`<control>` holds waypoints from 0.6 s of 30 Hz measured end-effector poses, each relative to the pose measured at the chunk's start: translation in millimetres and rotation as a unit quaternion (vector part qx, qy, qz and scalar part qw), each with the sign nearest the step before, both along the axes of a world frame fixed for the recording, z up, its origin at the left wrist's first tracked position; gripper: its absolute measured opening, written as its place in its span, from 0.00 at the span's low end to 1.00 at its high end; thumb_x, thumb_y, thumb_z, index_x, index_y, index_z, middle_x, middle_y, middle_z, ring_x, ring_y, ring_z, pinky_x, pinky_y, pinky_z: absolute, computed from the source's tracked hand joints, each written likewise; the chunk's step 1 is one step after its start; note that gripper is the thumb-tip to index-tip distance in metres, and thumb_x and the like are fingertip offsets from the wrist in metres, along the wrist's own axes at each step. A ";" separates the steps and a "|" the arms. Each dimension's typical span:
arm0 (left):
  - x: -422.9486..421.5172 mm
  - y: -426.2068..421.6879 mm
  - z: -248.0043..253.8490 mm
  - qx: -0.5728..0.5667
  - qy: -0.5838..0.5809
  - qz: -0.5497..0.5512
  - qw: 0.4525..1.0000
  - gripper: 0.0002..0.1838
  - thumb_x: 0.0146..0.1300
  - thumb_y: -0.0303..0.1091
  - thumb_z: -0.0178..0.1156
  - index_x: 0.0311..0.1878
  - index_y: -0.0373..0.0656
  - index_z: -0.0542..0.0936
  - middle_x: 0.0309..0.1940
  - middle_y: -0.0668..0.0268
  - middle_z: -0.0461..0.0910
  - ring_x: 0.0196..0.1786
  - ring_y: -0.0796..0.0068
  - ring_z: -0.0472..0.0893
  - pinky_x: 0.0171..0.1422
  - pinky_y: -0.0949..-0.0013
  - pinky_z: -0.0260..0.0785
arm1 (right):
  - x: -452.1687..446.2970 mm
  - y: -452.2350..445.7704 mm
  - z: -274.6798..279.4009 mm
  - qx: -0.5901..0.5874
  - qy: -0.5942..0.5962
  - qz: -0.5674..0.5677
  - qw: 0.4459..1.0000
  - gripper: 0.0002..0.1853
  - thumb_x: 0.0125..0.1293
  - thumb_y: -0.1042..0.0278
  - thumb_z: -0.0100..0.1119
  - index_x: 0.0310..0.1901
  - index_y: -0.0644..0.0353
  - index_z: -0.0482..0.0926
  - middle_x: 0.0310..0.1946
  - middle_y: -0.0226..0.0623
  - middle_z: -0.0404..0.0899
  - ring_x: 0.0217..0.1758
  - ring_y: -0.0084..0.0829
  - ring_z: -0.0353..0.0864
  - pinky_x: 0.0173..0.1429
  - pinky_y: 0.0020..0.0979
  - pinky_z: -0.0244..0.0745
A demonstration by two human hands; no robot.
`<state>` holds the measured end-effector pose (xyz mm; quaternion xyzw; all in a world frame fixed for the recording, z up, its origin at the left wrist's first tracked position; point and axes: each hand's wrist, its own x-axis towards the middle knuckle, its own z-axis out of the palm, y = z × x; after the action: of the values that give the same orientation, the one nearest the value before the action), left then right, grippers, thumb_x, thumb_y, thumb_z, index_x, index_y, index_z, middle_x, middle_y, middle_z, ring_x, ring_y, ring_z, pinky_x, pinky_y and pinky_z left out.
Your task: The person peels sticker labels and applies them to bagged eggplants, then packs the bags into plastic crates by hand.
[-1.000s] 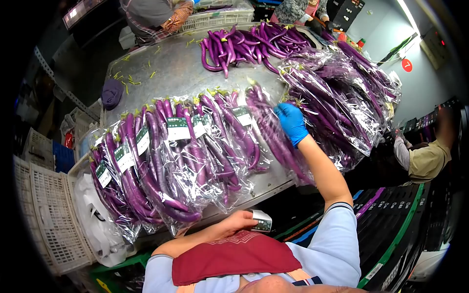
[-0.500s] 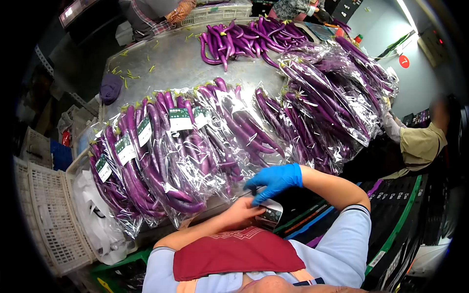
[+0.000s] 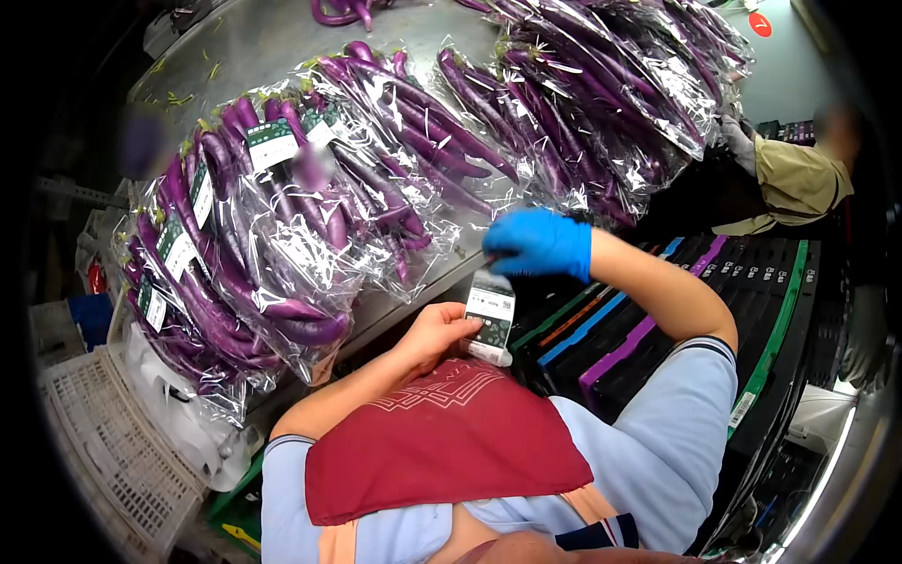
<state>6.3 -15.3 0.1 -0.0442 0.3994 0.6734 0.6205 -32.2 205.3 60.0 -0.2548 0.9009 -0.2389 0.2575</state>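
My left hand (image 3: 437,334), bare, is closed on a roll of labels (image 3: 489,324) in front of the red apron. Just above the roll, my right hand (image 3: 540,244) in a blue glove pinches the top end of a label strip. Clear bags of long purple eggplants (image 3: 272,216) lie side by side on the metal table, several with green and white labels (image 3: 271,144). Further right, more bagged eggplants (image 3: 601,103) are piled up.
White plastic crates (image 3: 117,442) and a white bag (image 3: 174,376) are at the lower left. Black crates with coloured edges (image 3: 676,329) stand to the right. Another person in a tan garment (image 3: 799,183) is at the right. Loose eggplants (image 3: 343,11) lie at the table's far side.
My right hand has left the bagged eggplants and come to the label roll, drawing a strip upward. The view has tilted down, and the bags appear higher in it.
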 end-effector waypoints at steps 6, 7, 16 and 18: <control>6.6 0.3 -17.3 -0.031 0.025 0.043 0.998 0.07 0.58 0.27 0.54 0.37 0.33 0.76 0.29 0.66 0.78 0.28 0.81 0.75 0.31 0.77 0.68 | 40.4 -38.3 -12.0 0.054 -0.044 -0.010 0.998 0.13 0.52 0.57 0.52 0.30 0.59 0.76 0.23 0.45 0.75 0.29 0.46 0.75 0.32 0.39 0.70; 7.3 -0.2 -18.8 -0.035 0.035 0.047 0.998 0.07 0.58 0.27 0.54 0.37 0.33 0.76 0.29 0.67 0.78 0.28 0.81 0.75 0.31 0.77 0.68 | 42.7 -38.9 -18.1 0.045 -0.050 -0.015 0.998 0.13 0.52 0.57 0.52 0.29 0.59 0.76 0.23 0.45 0.75 0.28 0.46 0.75 0.32 0.39 0.70; 5.8 -2.8 -23.2 -0.037 0.129 -0.036 0.990 0.09 0.57 0.26 0.56 0.39 0.33 0.77 0.31 0.64 0.79 0.31 0.77 0.77 0.36 0.74 0.72 | 13.5 -20.5 -2.9 -0.078 0.042 -0.215 0.973 0.12 0.52 0.61 0.50 0.30 0.62 0.73 0.25 0.49 0.73 0.30 0.49 0.73 0.35 0.39 0.69; 5.7 -1.7 -29.4 -0.031 0.126 -0.037 0.991 0.10 0.57 0.27 0.56 0.41 0.33 0.76 0.32 0.64 0.79 0.32 0.77 0.77 0.37 0.73 0.72 | -15.8 5.9 3.7 -0.176 -0.011 -0.293 0.940 0.11 0.57 0.64 0.50 0.33 0.64 0.73 0.28 0.45 0.75 0.30 0.37 0.74 0.37 0.31 0.69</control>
<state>12.0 -17.0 -29.3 0.0370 0.4964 0.6378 0.5877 -48.0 211.2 63.7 -0.0178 0.8764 -0.4613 0.1368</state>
